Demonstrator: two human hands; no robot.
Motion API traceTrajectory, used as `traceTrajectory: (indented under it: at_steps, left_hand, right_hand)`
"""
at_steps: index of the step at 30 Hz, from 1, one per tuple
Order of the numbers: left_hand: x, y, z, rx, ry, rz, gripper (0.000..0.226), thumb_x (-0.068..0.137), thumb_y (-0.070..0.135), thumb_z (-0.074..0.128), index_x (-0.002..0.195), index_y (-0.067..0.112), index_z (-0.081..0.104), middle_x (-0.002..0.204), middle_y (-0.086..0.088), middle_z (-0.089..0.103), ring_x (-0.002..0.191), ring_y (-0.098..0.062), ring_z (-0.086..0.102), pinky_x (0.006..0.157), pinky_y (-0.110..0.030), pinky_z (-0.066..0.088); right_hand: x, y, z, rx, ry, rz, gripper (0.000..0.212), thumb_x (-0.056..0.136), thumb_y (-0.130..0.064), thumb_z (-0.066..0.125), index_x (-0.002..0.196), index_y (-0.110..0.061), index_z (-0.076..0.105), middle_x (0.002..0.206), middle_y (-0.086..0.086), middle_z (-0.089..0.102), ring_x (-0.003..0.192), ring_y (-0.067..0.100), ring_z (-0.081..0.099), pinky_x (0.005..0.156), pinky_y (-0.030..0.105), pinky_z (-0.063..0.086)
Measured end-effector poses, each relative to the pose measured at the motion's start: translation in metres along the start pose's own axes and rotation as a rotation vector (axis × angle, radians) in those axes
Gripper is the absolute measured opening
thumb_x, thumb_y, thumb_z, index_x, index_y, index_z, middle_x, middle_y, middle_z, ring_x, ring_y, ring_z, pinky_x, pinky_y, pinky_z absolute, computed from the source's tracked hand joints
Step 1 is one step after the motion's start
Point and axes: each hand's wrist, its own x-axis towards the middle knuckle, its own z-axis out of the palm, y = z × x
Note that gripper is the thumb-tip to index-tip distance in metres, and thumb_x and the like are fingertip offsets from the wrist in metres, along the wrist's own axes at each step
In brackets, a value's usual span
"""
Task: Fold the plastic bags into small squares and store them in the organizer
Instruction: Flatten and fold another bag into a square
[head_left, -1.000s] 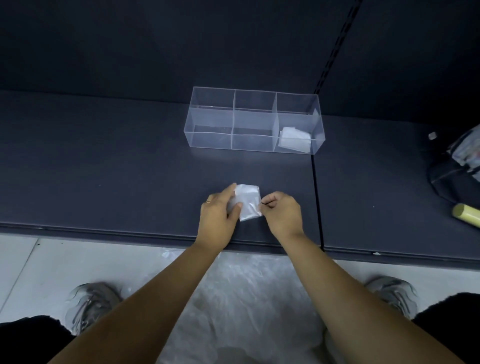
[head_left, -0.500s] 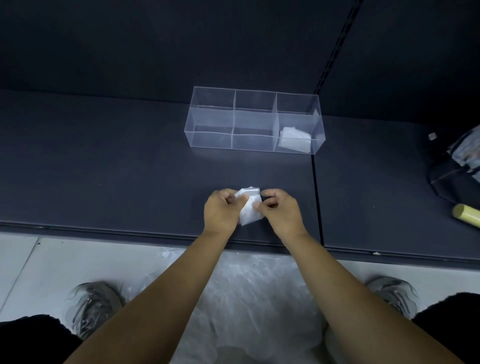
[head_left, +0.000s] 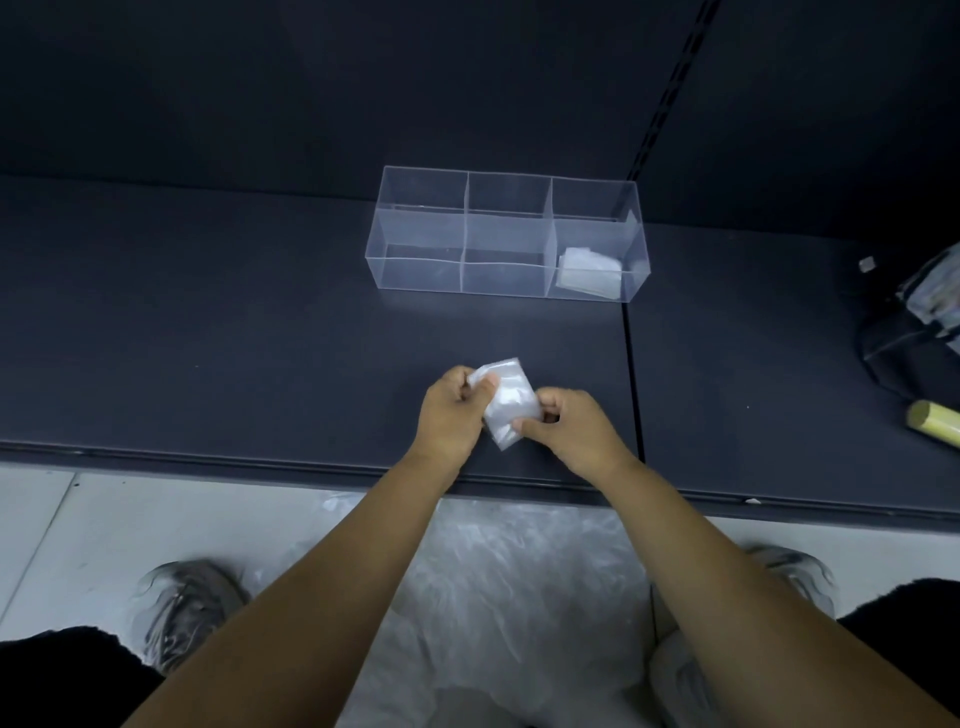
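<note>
**Both hands on a folded bag, organizer behind**

The folded plastic bag (head_left: 511, 402) is a small, nearly square packet of translucent white film. It sits between the two hands near the front edge of the dark shelf (head_left: 208, 338). The left hand (head_left: 449, 410) has its fingers curled, and its thumb presses on the packet's upper left corner. The right hand (head_left: 571, 431) pinches the lower right edge between its thumb and bent fingers. The packet is tilted, with one corner pointing toward the person. Whether it touches the shelf or is held just above it cannot be told.

The clear organizer (head_left: 421, 260) stands farther back on the shelf, well apart from the hands. It is a long clear box divided into three compartments side by side. Another folded bag (head_left: 589, 273) lies in the right compartment, toward its front wall. Nothing can be made out in the middle and left compartments.

A black bag (head_left: 904, 353) sits at the right edge of the shelf with a printed item on top of it, the print too blurred to read. A pale yellow cylinder (head_left: 935, 423) lies just in front of the bag. A small white scrap (head_left: 866, 264) lies behind the bag.

Below the shelf, a heap of loose clear plastic bags (head_left: 509, 597) lies on the pale floor (head_left: 78, 519) between the person's grey shoes — one (head_left: 192, 597) on the left, the other (head_left: 795, 566) on the right. No brand or lettering can be read on them.
</note>
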Motion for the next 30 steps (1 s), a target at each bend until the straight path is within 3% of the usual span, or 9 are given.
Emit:
traceTrajectory:
  at_steps: [3,6,9,12,16,19,22,25,30]
  left_hand:
    - [0.003,-0.005,0.002,0.128,0.015,-0.014,0.018,0.096,0.02,0.055,0.08,0.012,0.054,0.08,-0.008,0.064,0.076,-0.024,0.062,0.073,-0.042,0.055]
    - [0.007,-0.005,0.003,0.278,0.006,0.021,0.014,0.094,0.02,0.056,0.086,0.009,0.058,0.086,-0.013,0.068,0.083,-0.03,0.066,0.075,-0.044,0.056]
    - [0.006,-0.005,0.005,0.365,0.037,0.045,0.01,0.091,0.018,0.06,0.084,0.011,0.059,0.083,-0.009,0.068,0.079,-0.027,0.066,0.072,-0.038,0.055]
    - [0.003,-0.006,0.008,0.417,0.07,0.077,0.005,0.09,0.016,0.061,0.087,0.011,0.06,0.085,-0.007,0.069,0.078,-0.023,0.065,0.07,-0.035,0.054]
    - [-0.002,-0.007,0.012,0.603,0.156,0.134,0.021,0.09,0.016,0.062,0.108,0.011,0.053,0.094,-0.006,0.064,0.085,-0.023,0.062,0.07,-0.034,0.049]
    - [-0.007,-0.01,0.013,0.932,0.18,0.48,0.026,0.081,0.004,0.066,0.104,0.009,0.057,0.108,-0.01,0.056,0.096,-0.028,0.054,0.08,-0.035,0.042]
    - [-0.004,-0.02,0.012,1.093,-0.046,0.79,0.028,0.077,0.002,0.07,0.104,0.008,0.067,0.123,-0.011,0.06,0.117,-0.031,0.055,0.099,-0.041,0.037]
    - [-0.002,-0.032,0.005,0.976,-0.141,0.675,0.028,0.099,0.021,0.048,0.123,0.015,0.061,0.143,0.001,0.049,0.139,-0.017,0.034,0.115,-0.032,0.012]
    - [-0.002,-0.039,0.0,0.868,-0.138,0.611,0.037,0.091,0.047,0.056,0.115,0.02,0.056,0.15,0.009,0.039,0.145,-0.009,0.019,0.118,-0.032,0.001]
  right_hand:
    - [-0.004,0.001,0.004,-0.025,0.108,0.038,0.015,0.088,-0.022,0.067,0.086,-0.007,0.067,0.085,0.005,0.072,0.082,0.021,0.066,0.076,0.035,0.05]
    - [-0.008,0.003,0.008,-0.012,0.242,0.102,0.009,0.088,-0.019,0.066,0.087,-0.01,0.065,0.084,0.002,0.07,0.078,0.017,0.065,0.07,0.027,0.05]
    - [-0.01,0.007,0.013,-0.024,0.292,0.126,0.005,0.086,-0.015,0.068,0.087,-0.014,0.063,0.082,-0.001,0.068,0.075,0.013,0.063,0.064,0.021,0.047]
    - [-0.013,0.009,0.015,-0.022,0.366,0.142,0.014,0.084,-0.011,0.067,0.096,-0.016,0.061,0.08,-0.006,0.063,0.073,0.01,0.06,0.058,0.014,0.041]
    - [-0.017,0.009,0.019,-0.091,0.388,0.128,0.031,0.085,-0.005,0.062,0.114,-0.013,0.056,0.082,-0.003,0.06,0.075,0.013,0.058,0.068,0.024,0.048]
    - [-0.018,0.009,0.021,-0.145,0.394,0.107,0.032,0.087,-0.004,0.06,0.118,-0.011,0.055,0.091,0.003,0.06,0.081,0.017,0.059,0.074,0.03,0.05]
    - [-0.018,0.01,0.022,-0.207,0.422,0.065,0.03,0.086,-0.003,0.06,0.115,-0.01,0.057,0.097,0.003,0.053,0.081,0.017,0.054,0.074,0.032,0.049]
    - [-0.02,0.013,0.026,-0.277,0.44,0.024,0.03,0.086,-0.006,0.063,0.116,-0.011,0.058,0.106,0.005,0.054,0.091,0.022,0.056,0.086,0.036,0.046]
    - [-0.026,0.024,0.028,-0.411,0.501,0.014,0.03,0.086,-0.023,0.068,0.115,-0.017,0.062,0.11,0.002,0.054,0.105,0.02,0.052,0.092,0.031,0.03]
